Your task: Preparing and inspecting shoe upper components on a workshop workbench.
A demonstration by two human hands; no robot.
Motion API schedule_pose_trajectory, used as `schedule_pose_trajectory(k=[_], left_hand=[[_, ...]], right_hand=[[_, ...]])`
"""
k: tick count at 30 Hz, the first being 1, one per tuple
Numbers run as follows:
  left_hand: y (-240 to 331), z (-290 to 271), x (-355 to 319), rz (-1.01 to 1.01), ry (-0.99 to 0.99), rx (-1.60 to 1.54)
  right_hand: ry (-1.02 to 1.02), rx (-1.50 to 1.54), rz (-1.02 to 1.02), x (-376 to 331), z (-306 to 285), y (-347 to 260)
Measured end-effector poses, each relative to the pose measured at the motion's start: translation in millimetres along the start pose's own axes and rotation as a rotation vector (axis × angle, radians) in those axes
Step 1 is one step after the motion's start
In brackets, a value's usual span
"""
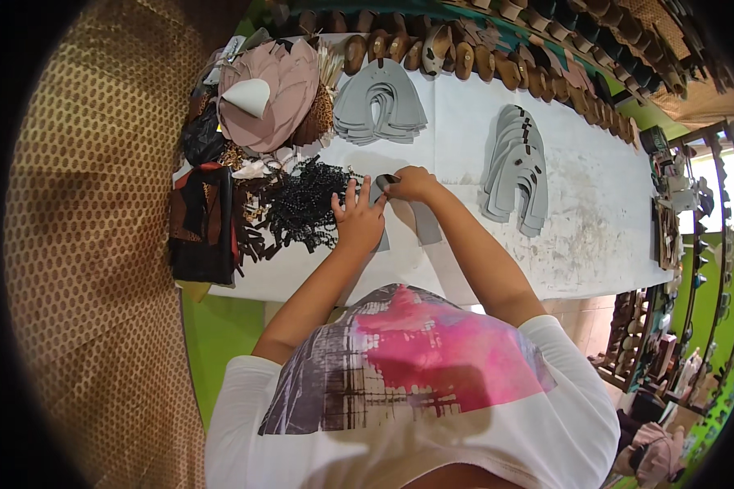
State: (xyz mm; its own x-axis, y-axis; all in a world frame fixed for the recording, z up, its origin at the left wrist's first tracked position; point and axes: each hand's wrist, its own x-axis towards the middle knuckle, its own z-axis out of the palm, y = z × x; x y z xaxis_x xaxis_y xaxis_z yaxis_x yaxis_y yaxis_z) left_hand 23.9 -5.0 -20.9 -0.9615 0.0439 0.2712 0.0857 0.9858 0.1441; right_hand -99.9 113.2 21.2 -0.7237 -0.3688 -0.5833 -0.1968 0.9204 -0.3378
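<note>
A grey U-shaped shoe-upper piece [426, 226] lies on the white table before me, partly covered by both hands. My left hand [359, 222] rests on its left side, fingers spread. My right hand [413, 186] has its fingers closed at the top of the curve, pinching a small dark strip [389, 180] there. Just beyond is a stack of similar grey pieces [381, 98]. To the right sits a fanned stack of grey pieces [514, 175] bearing small dark strips. Beside my left hand spreads a tangled heap of black beaded strips [302, 200].
Pink cut pieces [281, 106] are piled at the back left, a white cone-shaped piece [249, 98] on top. A dark box [204, 224] stands at the left edge. Wooden shoe lasts [465, 61] line the table's [595, 220] far edge. Shelves [701, 269] stand right.
</note>
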Motion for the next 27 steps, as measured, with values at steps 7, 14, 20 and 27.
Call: schedule_pose_trajectory(k=[7,14,20,27], left_hand=[[4,-2,-10,-0.037,-0.069,-0.068],[13,-11,-10,-0.047,-0.297,-0.032],[13,6,-17,-0.059,-0.237,0.006],[12,7,-18,-0.06,-0.234,0.014]], right_hand=[[-0.029,0.222,0.006,32,3,7],[-0.218,-0.049,-0.311,44,5,17],[-0.002,-0.283,-0.165,25,5,-3],[0.003,-0.383,-0.095,18,-6,-12]])
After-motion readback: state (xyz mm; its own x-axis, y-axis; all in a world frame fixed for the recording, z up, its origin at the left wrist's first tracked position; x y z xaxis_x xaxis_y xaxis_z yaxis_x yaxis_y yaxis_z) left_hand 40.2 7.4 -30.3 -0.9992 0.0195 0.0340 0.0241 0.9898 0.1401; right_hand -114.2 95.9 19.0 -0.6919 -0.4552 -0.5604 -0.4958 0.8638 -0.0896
